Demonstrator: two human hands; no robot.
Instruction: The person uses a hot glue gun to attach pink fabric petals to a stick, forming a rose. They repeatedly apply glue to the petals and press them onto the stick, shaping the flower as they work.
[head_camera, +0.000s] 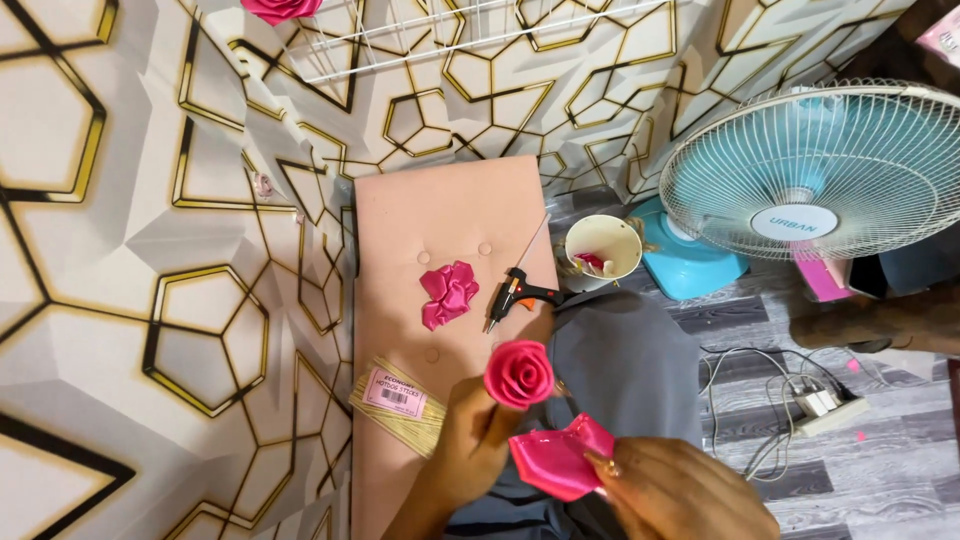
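Note:
My left hand (462, 440) holds a pink ribbon rose (519, 373) upright by its stem, above the near end of a pale pink padded board (420, 215). Just to its right, my right hand (680, 490) pinches a folded pink ribbon petal (556, 457) close under the rose. On the board lie a pile of pink ribbon petals (448, 293), a black and orange glue gun (518, 294) and a bundle of thin wooden sticks (398, 405).
A white cup (603, 251) with ribbon scraps stands beside the board. A blue and white table fan (815, 175) sits at the right. A power strip with cables (815, 405) lies on the grey floor. White wire rack (440, 40) leans on the patterned wall.

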